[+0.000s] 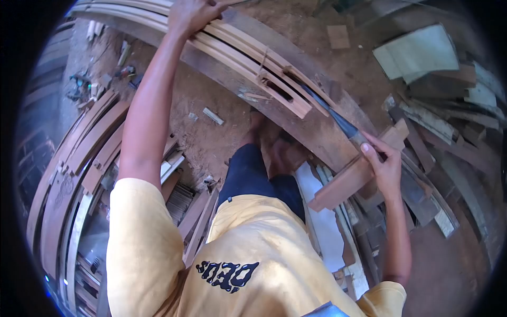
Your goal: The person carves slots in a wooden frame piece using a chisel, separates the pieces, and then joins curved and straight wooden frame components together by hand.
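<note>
Several pale, grooved wooden strips (232, 50) lie lengthwise along a long plank (311, 134) in front of me. My left hand (191, 17) is closed over the strips near the top, fingers bent across them. A long slot is cut near the end of the nearest wooden piece (299, 107). A long, dark, tapering blade (340, 122) lies along the strips' right end, its narrow tip among them. My right hand (384, 162) grips its wide end, thumb on top; the kind of tool cannot be made out. Beneath that hand, a short reddish board (340, 186) sits crosswise.
Stacked boards (79, 153) stand to my left, with small tools (84, 87) on the dirt floor beyond. Pale panels (420, 53) and offcuts (438, 116) are piled at right. A white sheet (322, 227) leans near my legs. A wood scrap (213, 116) lies on the ground.
</note>
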Demonstrator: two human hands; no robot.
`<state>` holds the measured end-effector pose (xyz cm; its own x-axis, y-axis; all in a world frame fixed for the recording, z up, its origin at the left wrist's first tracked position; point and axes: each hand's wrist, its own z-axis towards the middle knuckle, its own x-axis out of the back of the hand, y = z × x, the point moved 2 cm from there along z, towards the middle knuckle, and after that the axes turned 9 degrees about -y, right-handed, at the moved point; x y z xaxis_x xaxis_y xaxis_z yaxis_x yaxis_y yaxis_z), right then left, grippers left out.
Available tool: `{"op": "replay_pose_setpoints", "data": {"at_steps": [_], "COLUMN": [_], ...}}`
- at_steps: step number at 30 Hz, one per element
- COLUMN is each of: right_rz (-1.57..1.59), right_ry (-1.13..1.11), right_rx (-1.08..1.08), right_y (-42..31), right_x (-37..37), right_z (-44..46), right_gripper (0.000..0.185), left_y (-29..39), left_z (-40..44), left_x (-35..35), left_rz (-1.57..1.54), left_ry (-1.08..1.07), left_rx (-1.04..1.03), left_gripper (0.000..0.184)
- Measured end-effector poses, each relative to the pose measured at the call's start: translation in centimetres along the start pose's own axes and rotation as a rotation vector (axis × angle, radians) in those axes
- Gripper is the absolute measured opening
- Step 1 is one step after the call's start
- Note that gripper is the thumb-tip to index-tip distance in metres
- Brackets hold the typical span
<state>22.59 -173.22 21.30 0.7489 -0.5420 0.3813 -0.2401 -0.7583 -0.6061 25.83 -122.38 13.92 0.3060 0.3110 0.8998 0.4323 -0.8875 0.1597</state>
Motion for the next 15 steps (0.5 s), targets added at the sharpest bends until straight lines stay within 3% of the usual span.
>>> {"op": "replay_pose_setpoints", "data": {"at_steps": [3, 7, 9, 15], "right_rz": [-0.215, -0.237, -0.380, -0.540], "right_ry": [0.018, 0.039, 0.137, 0.167], "right_rx": [0.183, 0.092, 0.182, 0.345], "right_y": [-0.2, -4.8, -6.3, -9.9], "right_x": [0.4, 3.8, 5.8, 0.5], "right_z": [0.1, -5.2, -7.5, -10.1], "right_gripper": [0.039, 0.040, 0.042, 0.043], "left_y": [-0.8, -1.3, -1.4, -1.5], "left_z": [-0.3, -0.3, 0.1, -0.3], "left_x": [0.7, 0.2, 0.1, 0.2], "left_rz": [0.011, 0.026, 0.063, 0.025], "left_ry": [-0.038, 0.034, 0.070, 0.126], "left_rx": [0.058, -0.016, -0.043, -0.079], "left_gripper": [0.045, 0.045, 0.048, 0.054]}}
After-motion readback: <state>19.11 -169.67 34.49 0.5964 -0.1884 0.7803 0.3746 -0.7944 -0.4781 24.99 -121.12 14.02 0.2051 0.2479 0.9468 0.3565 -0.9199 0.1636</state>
